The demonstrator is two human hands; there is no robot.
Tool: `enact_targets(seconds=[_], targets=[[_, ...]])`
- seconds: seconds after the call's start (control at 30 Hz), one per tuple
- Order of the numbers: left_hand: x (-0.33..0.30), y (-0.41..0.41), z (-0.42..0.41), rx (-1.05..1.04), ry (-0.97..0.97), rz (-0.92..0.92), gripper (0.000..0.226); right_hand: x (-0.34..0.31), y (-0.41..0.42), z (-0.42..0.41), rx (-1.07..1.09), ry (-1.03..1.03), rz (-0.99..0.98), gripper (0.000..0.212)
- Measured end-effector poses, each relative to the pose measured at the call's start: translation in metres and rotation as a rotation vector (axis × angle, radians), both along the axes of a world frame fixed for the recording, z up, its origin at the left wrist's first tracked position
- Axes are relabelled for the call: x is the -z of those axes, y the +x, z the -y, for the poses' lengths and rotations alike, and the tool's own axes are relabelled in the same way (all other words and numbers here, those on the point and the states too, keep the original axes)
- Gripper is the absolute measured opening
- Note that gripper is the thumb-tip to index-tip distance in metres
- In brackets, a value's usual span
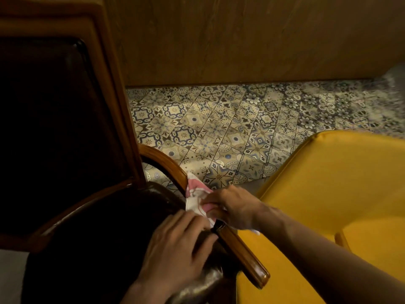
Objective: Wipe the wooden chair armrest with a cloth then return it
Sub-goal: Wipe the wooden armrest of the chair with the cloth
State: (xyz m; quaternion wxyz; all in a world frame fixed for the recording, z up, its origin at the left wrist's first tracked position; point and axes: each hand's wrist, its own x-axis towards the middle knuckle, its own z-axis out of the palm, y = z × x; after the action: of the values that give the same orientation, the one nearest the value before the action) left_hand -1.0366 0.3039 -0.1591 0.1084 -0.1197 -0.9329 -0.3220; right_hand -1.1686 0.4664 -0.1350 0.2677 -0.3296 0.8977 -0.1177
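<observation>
A wooden chair with a dark seat and back fills the left side. Its curved wooden armrest (241,249) runs from the back post down to the lower middle. A pink and white cloth (197,196) is draped over the middle of the armrest. My right hand (234,207) grips the cloth and presses it onto the rail. My left hand (177,244) lies flat on the dark seat cushion just beside the armrest, fingers apart, fingertips near the cloth's lower edge.
A yellow upholstered chair (328,194) stands close on the right, touching or nearly touching the armrest's front end. Patterned floor tiles (219,128) lie beyond. A wood-panelled wall (241,40) closes the back.
</observation>
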Motion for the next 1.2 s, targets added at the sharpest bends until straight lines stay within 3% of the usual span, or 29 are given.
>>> enact_targets(seconds=[0.07, 0.13, 0.2, 0.3, 0.37, 0.47, 0.6, 0.8, 0.93, 1.2], targets=[[-0.011, -0.011, 0.008, -0.025, -0.05, 0.08, 0.037, -0.009, 0.016, -0.011, 0.003, -0.009, -0.012, 0.022], [-0.02, -0.019, 0.011, 0.057, -0.103, 0.196, 0.067, -0.022, 0.03, -0.021, 0.032, -0.053, -0.008, 0.026], [-0.027, -0.021, 0.01, 0.152, -0.122, 0.294, 0.083, -0.037, 0.044, -0.03, 0.11, -0.141, 0.006, 0.029], [-0.04, -0.015, 0.003, 0.191, -0.114, 0.318, 0.069, -0.061, 0.067, -0.042, 0.252, -0.292, 0.063, 0.031], [-0.055, -0.01, 0.0, 0.174, -0.118, 0.285, 0.051, -0.078, 0.081, -0.048, 0.325, -0.373, 0.114, 0.043], [-0.081, -0.006, 0.0, 0.17, -0.156, 0.229, 0.042, -0.098, 0.099, -0.056, 0.385, -0.445, 0.158, 0.061], [-0.126, -0.009, 0.004, 0.164, -0.218, 0.191, 0.044, -0.123, 0.111, -0.06, 0.413, -0.375, 0.021, 0.046], [-0.201, -0.008, 0.014, 0.141, -0.36, 0.139, 0.037, -0.189, 0.109, -0.053, 0.339, -0.071, -0.291, 0.042], [-0.247, -0.006, 0.02, 0.116, -0.426, 0.09, 0.038, -0.232, 0.109, -0.04, 0.327, -0.004, -0.459, 0.037], [-0.312, -0.001, 0.043, 0.032, -0.448, 0.028, 0.037, -0.294, 0.114, -0.013, 0.327, 0.011, -0.602, 0.042]])
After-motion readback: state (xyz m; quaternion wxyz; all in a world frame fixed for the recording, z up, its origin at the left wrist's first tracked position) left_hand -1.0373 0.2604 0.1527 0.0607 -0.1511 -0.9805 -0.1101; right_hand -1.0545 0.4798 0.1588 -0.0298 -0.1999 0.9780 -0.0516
